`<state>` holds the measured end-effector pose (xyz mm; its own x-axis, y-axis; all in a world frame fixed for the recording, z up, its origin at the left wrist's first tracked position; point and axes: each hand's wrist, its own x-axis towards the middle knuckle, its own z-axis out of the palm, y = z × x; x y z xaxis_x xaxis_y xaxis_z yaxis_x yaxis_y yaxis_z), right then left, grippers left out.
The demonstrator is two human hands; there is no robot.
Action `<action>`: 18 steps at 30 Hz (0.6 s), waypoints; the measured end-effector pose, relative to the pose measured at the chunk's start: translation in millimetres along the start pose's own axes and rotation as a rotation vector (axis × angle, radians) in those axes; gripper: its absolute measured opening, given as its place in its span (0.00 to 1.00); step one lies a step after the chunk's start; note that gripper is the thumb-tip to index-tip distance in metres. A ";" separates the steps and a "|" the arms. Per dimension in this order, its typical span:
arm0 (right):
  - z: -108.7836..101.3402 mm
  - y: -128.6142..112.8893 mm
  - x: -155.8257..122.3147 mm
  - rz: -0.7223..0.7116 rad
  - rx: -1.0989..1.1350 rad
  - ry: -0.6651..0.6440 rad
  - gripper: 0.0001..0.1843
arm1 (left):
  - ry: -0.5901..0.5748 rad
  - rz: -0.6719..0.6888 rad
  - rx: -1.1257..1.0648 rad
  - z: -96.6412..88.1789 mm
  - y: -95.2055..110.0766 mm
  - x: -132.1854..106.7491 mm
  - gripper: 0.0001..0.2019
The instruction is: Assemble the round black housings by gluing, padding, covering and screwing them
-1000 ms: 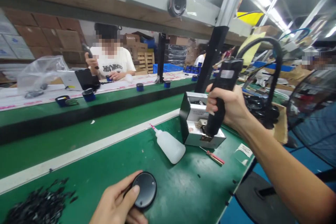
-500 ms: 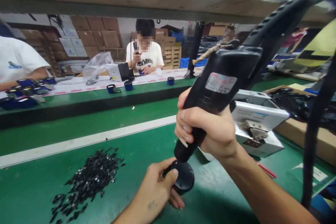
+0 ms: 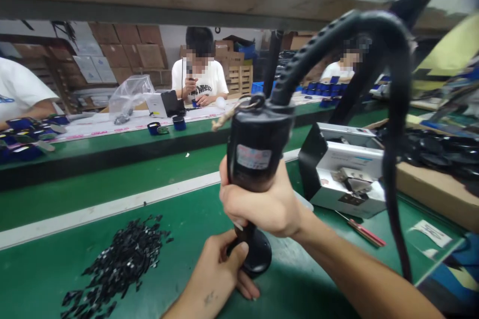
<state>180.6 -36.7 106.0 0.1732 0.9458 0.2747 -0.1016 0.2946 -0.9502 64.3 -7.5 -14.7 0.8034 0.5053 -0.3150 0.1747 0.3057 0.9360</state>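
Note:
My right hand (image 3: 262, 204) is wrapped round a black electric screwdriver (image 3: 258, 149), held upright with its tip down on a round black disc part (image 3: 260, 256) lying on the green mat. A thick black cable (image 3: 374, 40) arches from the tool's top off to the right. My left hand (image 3: 217, 274) grips the disc's left edge, thumb on top, and holds it flat. The tool tip and the disc's centre are hidden by my hands.
A heap of small black parts (image 3: 119, 259) lies left of my hands. A white and grey screw feeder box (image 3: 348, 169) stands to the right, with a red-handled tool (image 3: 362, 232) before it. Co-workers (image 3: 200, 79) sit across a green conveyor (image 3: 93, 184).
The screwdriver has swung from tilted to upright over the disc, and its cable now arches to the right. My left hand still holds the disc in the same place.

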 end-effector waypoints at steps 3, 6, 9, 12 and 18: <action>-5.5 -8.0 -3.0 -0.044 -0.004 -0.010 0.12 | -0.019 -0.038 0.018 -0.9 6.9 -0.5 0.34; -37.5 -36.2 -16.6 -0.177 -0.075 0.178 0.09 | -0.020 -0.064 0.010 -1.3 13.3 -1.2 0.44; -93.5 -69.8 -33.7 -0.386 -0.235 0.501 0.06 | -0.015 -0.082 0.022 -0.8 16.3 -2.5 0.49; -149.6 -82.6 -42.1 -0.415 -0.319 0.661 0.10 | -0.002 -0.091 0.048 -0.1 17.8 -3.7 0.51; -185.8 -69.7 -49.5 -0.226 -0.293 0.706 0.14 | 0.006 -0.083 0.063 -0.2 20.9 -5.1 0.53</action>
<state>361.1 -129.5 131.3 0.7485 0.5287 0.4003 0.2550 0.3278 -0.9097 63.7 -3.5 6.4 0.7812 0.4856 -0.3923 0.2758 0.2952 0.9148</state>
